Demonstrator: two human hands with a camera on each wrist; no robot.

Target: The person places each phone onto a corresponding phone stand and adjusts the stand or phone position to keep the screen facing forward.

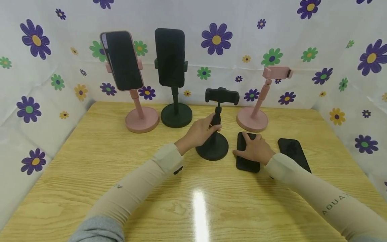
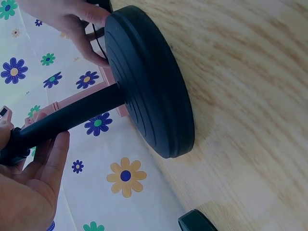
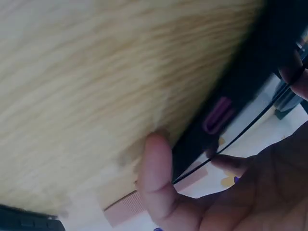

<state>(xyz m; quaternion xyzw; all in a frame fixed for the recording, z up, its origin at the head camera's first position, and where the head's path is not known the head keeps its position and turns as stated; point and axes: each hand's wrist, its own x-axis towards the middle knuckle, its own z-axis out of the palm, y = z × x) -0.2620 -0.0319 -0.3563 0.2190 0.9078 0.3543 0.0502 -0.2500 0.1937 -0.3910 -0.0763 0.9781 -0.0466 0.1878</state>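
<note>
My left hand [image 1: 199, 132] grips the pole of a black phone stand [image 1: 212, 149], thumb and fingers curled round it below its holder. That holder carries no phone, and the round base appears on the table in the left wrist view. To the right, my right hand [image 1: 255, 148] holds a black phone [image 1: 248, 164] lying on the table. Its thumb [image 3: 156, 178] is at one edge of the phone in the right wrist view, with other fingers across the far side. A second dark phone [image 1: 293, 151] lies right of that hand, partly behind the sleeve.
At the back left, a pink stand [image 1: 142, 119] holds a phone [image 1: 122, 60] and a dark green stand [image 1: 176, 116] holds another phone [image 1: 170, 57]. Another pink stand [image 1: 252, 119] with a bare holder is at the back right. Flowered cloth [image 1: 181, 13] hangs behind the wooden table [image 1: 163, 208].
</note>
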